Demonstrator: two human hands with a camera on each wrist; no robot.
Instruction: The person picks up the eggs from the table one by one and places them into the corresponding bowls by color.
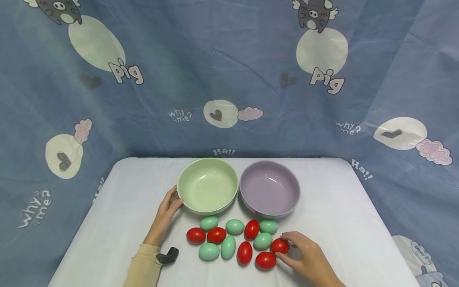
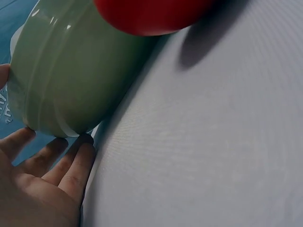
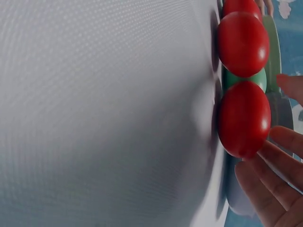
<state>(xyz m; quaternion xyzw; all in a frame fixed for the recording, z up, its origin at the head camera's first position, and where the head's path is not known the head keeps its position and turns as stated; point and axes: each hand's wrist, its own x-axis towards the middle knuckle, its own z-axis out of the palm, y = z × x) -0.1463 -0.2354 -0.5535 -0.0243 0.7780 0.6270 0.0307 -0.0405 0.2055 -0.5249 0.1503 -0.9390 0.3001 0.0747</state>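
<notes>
My left hand rests against the left side of a light green bowl, fingertips touching its outer wall. The fingers are fairly straight in the left wrist view. Over a red egg at the right end of a group, my right hand has its thumb and fingers on either side. In the right wrist view, fingertips touch this red egg, while the thumb appears slightly apart from it. Another red egg lies just to its left, and a green egg sits behind that.
A purple bowl stands right of the green one. More red eggs and green eggs lie in front of both bowls on the white table. A black wrist device sits on the left sleeve. Blue printed cloth hangs behind.
</notes>
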